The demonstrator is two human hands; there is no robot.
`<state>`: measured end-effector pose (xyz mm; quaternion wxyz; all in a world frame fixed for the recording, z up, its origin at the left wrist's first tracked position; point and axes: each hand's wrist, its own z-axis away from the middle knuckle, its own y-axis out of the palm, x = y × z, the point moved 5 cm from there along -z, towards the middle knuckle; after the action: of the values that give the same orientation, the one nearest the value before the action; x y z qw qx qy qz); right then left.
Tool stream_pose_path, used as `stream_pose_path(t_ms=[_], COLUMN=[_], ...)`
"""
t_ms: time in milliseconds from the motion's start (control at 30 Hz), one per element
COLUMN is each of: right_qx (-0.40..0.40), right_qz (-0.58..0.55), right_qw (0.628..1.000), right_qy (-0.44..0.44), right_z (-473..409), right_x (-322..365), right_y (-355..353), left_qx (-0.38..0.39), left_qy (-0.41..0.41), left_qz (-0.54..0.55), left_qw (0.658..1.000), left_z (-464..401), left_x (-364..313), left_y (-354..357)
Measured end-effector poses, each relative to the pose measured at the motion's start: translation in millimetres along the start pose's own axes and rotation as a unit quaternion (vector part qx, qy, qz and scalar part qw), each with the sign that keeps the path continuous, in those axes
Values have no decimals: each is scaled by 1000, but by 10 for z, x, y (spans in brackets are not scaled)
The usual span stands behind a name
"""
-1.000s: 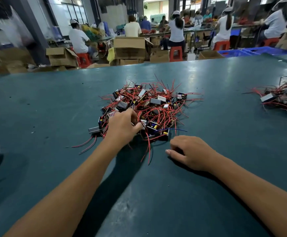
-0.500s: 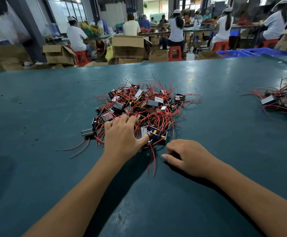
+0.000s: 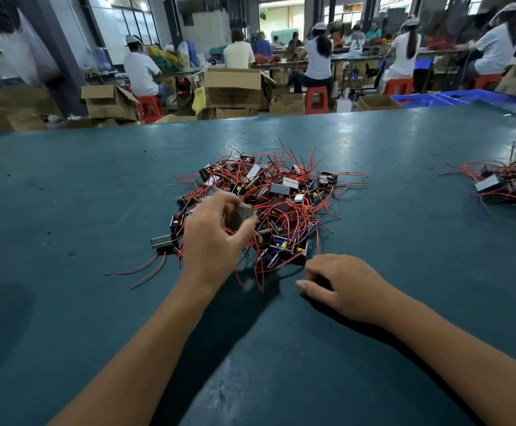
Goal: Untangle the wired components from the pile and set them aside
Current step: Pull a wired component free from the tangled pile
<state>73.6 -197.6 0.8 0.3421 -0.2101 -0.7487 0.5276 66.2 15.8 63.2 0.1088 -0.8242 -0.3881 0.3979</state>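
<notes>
I see the pile (image 3: 269, 204) mid-tabletop (image 3: 66, 210). Left hand (image 3: 212, 238) over the pile's near-left edge — fingers pinching one blurred component (image 3: 240, 214). Right hand (image 3: 342, 285) rests just nearer than the pile, fingers loosely curled, holding nothing. Second cluster (image 3: 512, 186) far right of the pile.

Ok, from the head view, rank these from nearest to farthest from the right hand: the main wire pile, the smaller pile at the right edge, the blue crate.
1. Main pile: just ahead and left of the right hand, nearly touching it.
2. Smaller pile: further off at the table's right edge.
3. Blue crate: beyond the table's far edge, on the right.
</notes>
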Motion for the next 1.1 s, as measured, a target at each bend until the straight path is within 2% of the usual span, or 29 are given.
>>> stream_pose_path(t_ms=[133,233,300,367,433,533,567,600,667,700,767,867,933,1033,1100], right_qx=[0,-5,-12,-31,-80,-170,-182,-184,-156,-130,-60,65,98,58,26], right_qz=[-3,-12,-20,-41,-91,-204,-272,-365,-539,-587,-640,-655,-645,-622,-611], right_qw=[1000,1000,1000,999,993,961,938,901,802,769,739,737,746,769,775], right_qy=[0,-2,1,3,15,73,110,147,206,217,202,157,132,138,159], right_z=[1,6,7,7,19,25,22,19,22,35,69,130,155,128,106], right_x=[11,25,33,44,29,-59,-103,-137,-175,-183,-178,-78,-1,65,63], right_y=[-13,-22,-38,-73,-146,-299,-321,-317,-266,-256,-272,-278,-252,-225,-204], left_qx=[-102,-146,-147,-86,19,187,235,274,320,331,349,362,367,365,325], left_qy=[-38,-15,2,-7,-39,-75,-83,-91,-106,-110,-116,-124,-129,-148,-193], left_qz=[198,259,307,380,437,451,440,428,419,417,409,394,376,378,402], left_qw=[974,955,940,921,898,869,863,857,843,839,835,836,841,838,834], left_z=[-64,-102,-115,-116,-76,89,158,218,300,318,336,338,332,342,347], left_x=[32,-18,-61,-95,-138,-213,-236,-251,-272,-284,-309,-315,-294,-310,-322], left_y=[-201,-358,-405,-338,-186,69,145,211,294,316,342,346,344,362,383])
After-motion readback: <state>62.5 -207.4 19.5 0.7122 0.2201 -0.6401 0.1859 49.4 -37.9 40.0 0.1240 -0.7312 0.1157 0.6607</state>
